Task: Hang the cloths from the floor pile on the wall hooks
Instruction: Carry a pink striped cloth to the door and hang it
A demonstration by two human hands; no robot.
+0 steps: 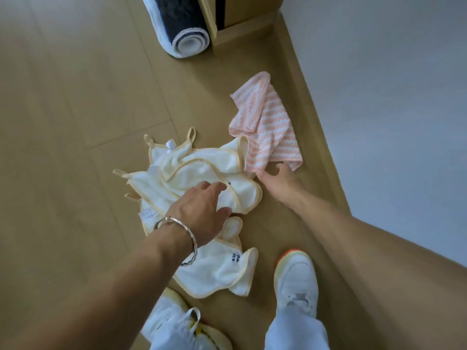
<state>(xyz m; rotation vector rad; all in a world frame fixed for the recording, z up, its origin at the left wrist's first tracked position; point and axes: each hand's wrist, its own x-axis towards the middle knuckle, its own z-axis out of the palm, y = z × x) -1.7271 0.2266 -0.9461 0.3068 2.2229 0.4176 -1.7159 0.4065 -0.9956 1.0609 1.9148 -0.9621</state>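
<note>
A pile of white cloths (202,170) with pale yellow trim and hanging loops lies on the wooden floor. A pink-and-white striped cloth (265,125) lies to its right, near the wall. My left hand (202,208), wearing a silver bangle, reaches over the white pile with its fingers curled on a cloth's edge. My right hand (280,183) touches the lower corner of the striped cloth, fingers bent around it. No wall hooks are in view.
A rolled dark mat (187,29) stands on the floor at the top beside a wooden cabinet (242,18). A wooden skirting board (303,102) runs along the white wall (391,84) at right. My white shoes (295,281) stand just below the pile.
</note>
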